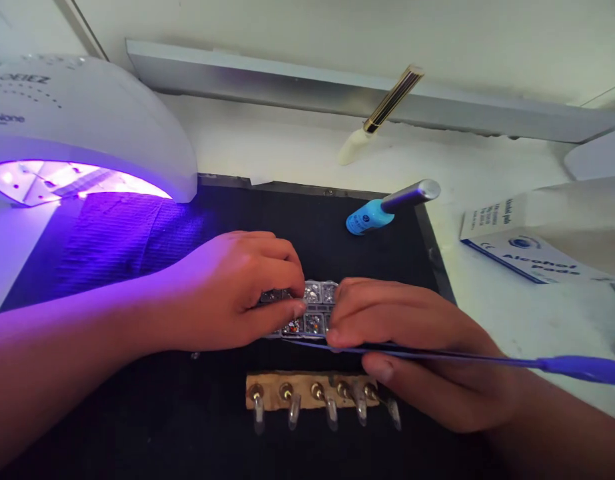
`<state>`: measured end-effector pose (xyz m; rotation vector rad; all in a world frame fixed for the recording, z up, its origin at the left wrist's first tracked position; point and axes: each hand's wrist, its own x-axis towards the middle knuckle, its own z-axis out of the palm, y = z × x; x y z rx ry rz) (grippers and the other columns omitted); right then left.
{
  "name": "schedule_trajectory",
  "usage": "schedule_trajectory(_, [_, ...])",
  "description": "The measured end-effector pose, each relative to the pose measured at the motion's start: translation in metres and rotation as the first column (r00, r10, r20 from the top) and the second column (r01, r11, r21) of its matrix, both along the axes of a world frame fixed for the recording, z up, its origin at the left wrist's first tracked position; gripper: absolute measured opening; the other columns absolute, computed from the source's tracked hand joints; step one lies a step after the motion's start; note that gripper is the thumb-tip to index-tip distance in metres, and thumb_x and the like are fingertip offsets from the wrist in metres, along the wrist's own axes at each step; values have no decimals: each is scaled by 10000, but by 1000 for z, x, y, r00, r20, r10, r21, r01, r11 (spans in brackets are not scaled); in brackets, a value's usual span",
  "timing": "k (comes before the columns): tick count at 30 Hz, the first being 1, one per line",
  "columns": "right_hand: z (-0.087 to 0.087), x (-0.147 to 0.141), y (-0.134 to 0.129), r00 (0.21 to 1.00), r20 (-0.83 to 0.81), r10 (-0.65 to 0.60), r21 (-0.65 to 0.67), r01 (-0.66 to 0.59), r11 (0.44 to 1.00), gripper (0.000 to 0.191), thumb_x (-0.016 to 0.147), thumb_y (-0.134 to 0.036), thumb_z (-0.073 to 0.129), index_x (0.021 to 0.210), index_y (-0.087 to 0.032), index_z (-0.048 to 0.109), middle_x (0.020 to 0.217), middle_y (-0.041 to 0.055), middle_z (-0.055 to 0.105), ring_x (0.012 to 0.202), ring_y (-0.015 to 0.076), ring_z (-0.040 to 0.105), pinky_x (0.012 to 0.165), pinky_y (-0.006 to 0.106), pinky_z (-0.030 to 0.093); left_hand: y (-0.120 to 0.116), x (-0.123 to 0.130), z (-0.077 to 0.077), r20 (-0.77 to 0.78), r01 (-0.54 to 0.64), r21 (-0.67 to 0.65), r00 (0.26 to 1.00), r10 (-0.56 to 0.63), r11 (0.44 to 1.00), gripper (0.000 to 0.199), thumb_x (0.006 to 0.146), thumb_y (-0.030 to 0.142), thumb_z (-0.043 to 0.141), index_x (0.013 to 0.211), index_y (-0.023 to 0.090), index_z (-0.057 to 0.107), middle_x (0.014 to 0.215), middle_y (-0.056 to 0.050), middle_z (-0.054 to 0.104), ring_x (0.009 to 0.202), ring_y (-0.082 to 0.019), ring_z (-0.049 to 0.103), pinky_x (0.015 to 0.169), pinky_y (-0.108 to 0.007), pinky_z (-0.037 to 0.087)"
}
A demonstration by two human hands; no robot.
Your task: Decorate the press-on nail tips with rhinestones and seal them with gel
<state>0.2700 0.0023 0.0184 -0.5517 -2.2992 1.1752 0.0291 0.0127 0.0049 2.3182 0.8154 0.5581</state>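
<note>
A small clear compartment case of rhinestones (314, 325) lies on the dark mat between my hands. My left hand (242, 287) is closed on its left part, thumb along the near side and fingers curled over the top. Against the right part rest the fingers of my right hand (412, 340), which also holds slim purple tweezers (512, 361). The tweezers' tips point left along the case's near edge. Nearer to me, several clear nail tips (331, 413) stick out from gold mounts on a wooden strip (302, 390). Both hands hide parts of the case.
A lit white nail lamp (152, 127) stands at the back left, casting purple light. On the black mat (267, 207) is a blue polish bottle (370, 217). A gold-handled brush (392, 100) lies behind it. To the right sits an alcohol pads box (532, 257).
</note>
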Motion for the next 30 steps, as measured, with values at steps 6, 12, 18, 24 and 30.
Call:
schedule_trajectory(6, [-3,-3,7,998,-51,28,-79,-32,996,97,968,-233,504,944,-198,591,757,20,589,743,145,578,676,307,501,0,1,-5,7,-20,39,1000,20,999,218,940,268,508,848,203,695,918,-21,678,779,-160,618,724,-314,493])
schedule_trajectory(12, [-7,-1,7,997,-82,-4,-135,-7,991,69,884,-138,546,899,-204,558,709,-1,523,640,128,500,568,288,437,-1,2,-4,-2,-30,57,1000,30,998,245,947,283,491,826,215,693,921,-26,682,763,-167,615,708,-330,494])
schedule_trajectory(18, [-1,-3,-6,996,69,-51,34,48,998,155,874,-92,535,967,-215,547,780,26,572,712,157,542,704,350,502,-2,2,-5,9,-34,55,999,33,998,243,948,275,483,842,214,693,897,-19,674,756,-165,604,703,-332,479])
schedule_trajectory(24, [-2,-6,-5,988,148,-52,222,18,975,115,897,-100,513,947,-204,517,792,40,614,749,161,599,769,344,531,-3,3,-3,5,-20,15,1000,20,1000,245,950,259,474,871,202,698,904,-23,667,775,-162,587,727,-321,447])
schedule_trajectory(30, [-4,-9,-2,993,115,-31,233,3,972,91,894,-104,508,908,-194,511,754,32,601,709,151,581,759,333,532,-2,3,1,-7,-8,-25,1000,8,1000,233,947,239,484,884,187,702,914,-21,664,795,-157,581,748,-312,417])
